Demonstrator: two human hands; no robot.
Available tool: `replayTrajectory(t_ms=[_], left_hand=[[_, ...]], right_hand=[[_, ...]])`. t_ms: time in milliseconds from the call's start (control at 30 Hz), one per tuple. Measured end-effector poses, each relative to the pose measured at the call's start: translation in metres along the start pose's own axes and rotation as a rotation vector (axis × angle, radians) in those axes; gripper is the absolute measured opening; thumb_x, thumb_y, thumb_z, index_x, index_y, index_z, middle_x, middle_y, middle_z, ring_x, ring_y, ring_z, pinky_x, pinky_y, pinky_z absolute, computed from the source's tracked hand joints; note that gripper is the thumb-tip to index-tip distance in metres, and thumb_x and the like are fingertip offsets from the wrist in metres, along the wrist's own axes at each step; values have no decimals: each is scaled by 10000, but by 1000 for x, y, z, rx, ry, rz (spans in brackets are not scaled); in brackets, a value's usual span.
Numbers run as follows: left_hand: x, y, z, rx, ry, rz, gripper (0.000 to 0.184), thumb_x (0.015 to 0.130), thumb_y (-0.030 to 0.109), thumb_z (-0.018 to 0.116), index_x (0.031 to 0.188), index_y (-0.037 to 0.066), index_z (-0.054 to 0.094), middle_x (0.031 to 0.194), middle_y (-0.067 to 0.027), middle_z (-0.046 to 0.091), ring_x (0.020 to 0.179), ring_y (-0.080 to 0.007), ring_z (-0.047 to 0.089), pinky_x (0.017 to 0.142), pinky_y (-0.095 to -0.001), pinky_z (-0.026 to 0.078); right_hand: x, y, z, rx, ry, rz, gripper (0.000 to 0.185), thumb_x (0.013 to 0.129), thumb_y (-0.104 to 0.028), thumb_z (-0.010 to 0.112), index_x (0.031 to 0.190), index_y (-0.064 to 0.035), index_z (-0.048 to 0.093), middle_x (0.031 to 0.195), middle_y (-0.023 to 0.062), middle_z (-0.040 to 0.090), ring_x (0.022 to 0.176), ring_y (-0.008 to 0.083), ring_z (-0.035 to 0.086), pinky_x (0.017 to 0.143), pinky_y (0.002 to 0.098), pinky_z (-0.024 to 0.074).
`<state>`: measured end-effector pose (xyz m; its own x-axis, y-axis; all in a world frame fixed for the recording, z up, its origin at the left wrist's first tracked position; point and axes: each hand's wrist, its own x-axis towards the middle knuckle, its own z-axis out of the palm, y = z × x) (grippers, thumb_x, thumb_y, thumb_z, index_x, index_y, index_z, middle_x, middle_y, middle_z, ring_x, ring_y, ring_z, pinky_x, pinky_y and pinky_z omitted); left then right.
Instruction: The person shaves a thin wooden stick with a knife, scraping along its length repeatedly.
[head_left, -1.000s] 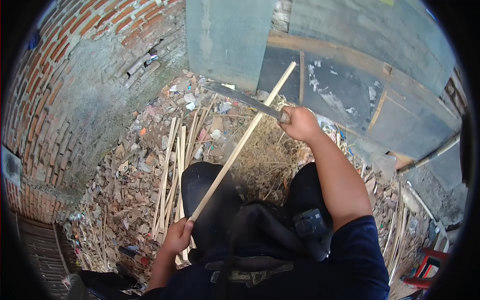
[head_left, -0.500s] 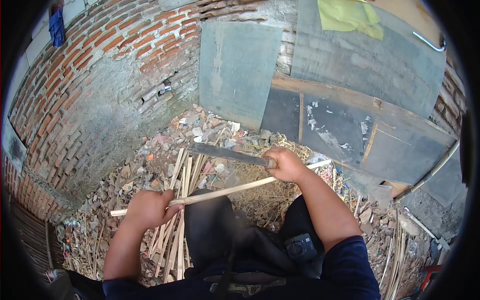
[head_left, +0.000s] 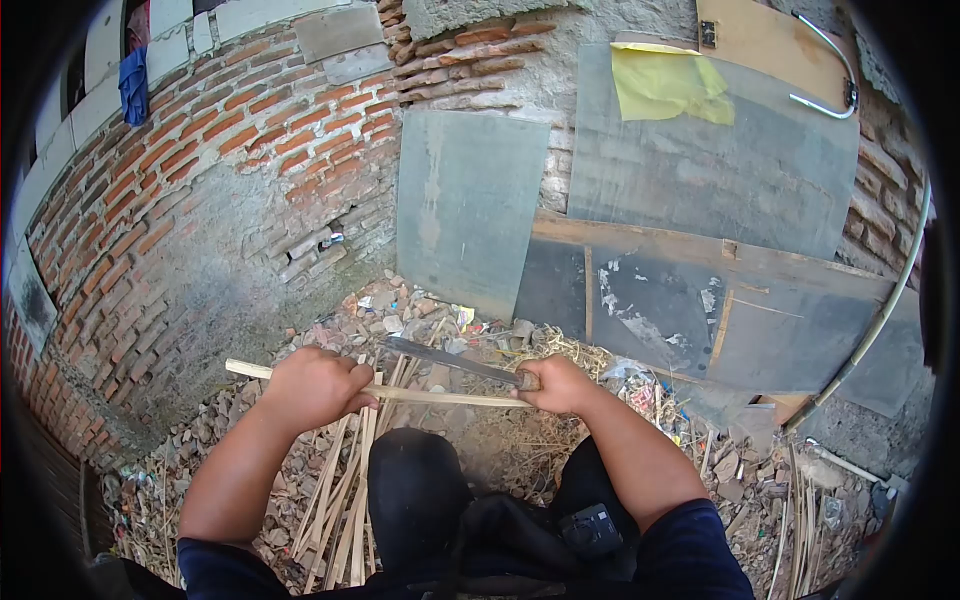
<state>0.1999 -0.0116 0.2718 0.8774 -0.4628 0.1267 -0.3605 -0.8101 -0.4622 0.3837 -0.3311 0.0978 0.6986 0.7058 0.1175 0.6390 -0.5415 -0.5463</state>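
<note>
My left hand [head_left: 318, 388] is closed around a pale, narrow bamboo strip [head_left: 445, 397], whose short end sticks out to the left. The strip runs across above my knees, and its right end reaches my right hand [head_left: 556, 385]. That hand grips the handle of a machete [head_left: 455, 362]. The dark blade points left, lying just above the strip and roughly along it. Whether blade and strip touch I cannot make out. Below my left hand, a bundle of similar strips [head_left: 345, 500] leans over the rubble beside my leg.
Rubble and litter [head_left: 230, 470] cover the ground, with dry shavings [head_left: 560, 350] ahead. A brick wall [head_left: 200, 180] rises at left. Grey-green panels [head_left: 465, 210] lean against the back wall, one hung with yellow cloth [head_left: 665, 88]. More thin strips [head_left: 800, 520] lie at right.
The strip has shifted left; its right end no longer extends past my right hand, and it now slopes slightly down to the right. The view has tilted up.
</note>
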Motion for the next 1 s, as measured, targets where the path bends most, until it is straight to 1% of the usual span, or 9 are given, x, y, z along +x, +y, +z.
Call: replayTrajectory(t_ms=[67, 167, 300, 400, 500, 600, 867, 967, 1000], left_hand=[[2, -3, 0, 28, -21, 1, 384, 839, 500, 728, 837, 133, 613, 724, -38, 658, 729, -274, 698, 667, -421, 533], [6, -9, -1, 54, 10, 41, 368, 831, 485, 736, 831, 139, 610, 723, -25, 652, 751, -258, 700, 700, -405, 531], [14, -16, -1, 73, 50, 77, 357, 834, 476, 731, 821, 141, 608, 722, -19, 648, 759, -253, 694, 727, -393, 527], [20, -17, 0, 99, 41, 93, 355, 845, 473, 718, 815, 137, 606, 745, -20, 667, 774, -240, 693, 743, -380, 526], [24, -21, 8, 111, 133, 145, 356, 820, 465, 742, 794, 142, 595, 703, -14, 632, 728, -230, 670, 709, -375, 511], [27, -25, 12, 104, 240, 193, 369, 780, 454, 783, 764, 144, 583, 647, -17, 582, 675, -230, 642, 664, -374, 490], [39, -36, -8, -18, 209, 56, 406, 740, 471, 809, 769, 130, 589, 649, -29, 589, 674, -267, 639, 704, -397, 480], [46, -32, -26, -6, 104, -59, 446, 727, 481, 821, 867, 108, 620, 817, -65, 654, 850, -285, 664, 831, -443, 476], [49, -30, -27, 35, 242, -30, 469, 728, 465, 832, 929, 100, 616, 905, -86, 653, 925, -300, 648, 873, -457, 463]], right_hand=[[-2, -7, -8, 50, -31, 30, 438, 863, -438, 754, 1126, -90, 712, 844, 219, 702, 850, 401, 700, 802, 468, 555], [4, 12, 14, 94, 47, -124, 372, 861, -411, 786, 1074, -112, 730, 781, 180, 690, 752, 342, 700, 732, 428, 551], [8, 10, 19, 125, 52, -200, 366, 861, -387, 791, 1071, -95, 728, 799, 175, 697, 787, 349, 703, 757, 429, 551], [19, 20, 28, 147, 223, -368, 343, 861, -355, 796, 1050, -77, 727, 853, 176, 709, 828, 345, 707, 781, 419, 551], [15, 15, 19, 192, 87, -196, 405, 853, -356, 788, 1104, -47, 714, 899, 210, 701, 896, 381, 691, 823, 439, 540], [16, 16, 20, 311, 29, -73, 411, 868, -383, 787, 1107, -55, 720, 893, 197, 702, 881, 335, 696, 828, 416, 536], [15, 12, 18, 488, -4, -60, 343, 889, -340, 795, 1085, -67, 730, 892, 131, 721, 873, 230, 688, 826, 388, 526], [14, 9, 18, 502, 25, -47, 315, 895, -322, 791, 1065, -64, 730, 895, 123, 723, 866, 218, 682, 823, 379, 526], [13, 7, 16, 502, 39, -37, 308, 897, -319, 789, 1057, -63, 729, 896, 122, 724, 863, 215, 680, 822, 376, 526]])
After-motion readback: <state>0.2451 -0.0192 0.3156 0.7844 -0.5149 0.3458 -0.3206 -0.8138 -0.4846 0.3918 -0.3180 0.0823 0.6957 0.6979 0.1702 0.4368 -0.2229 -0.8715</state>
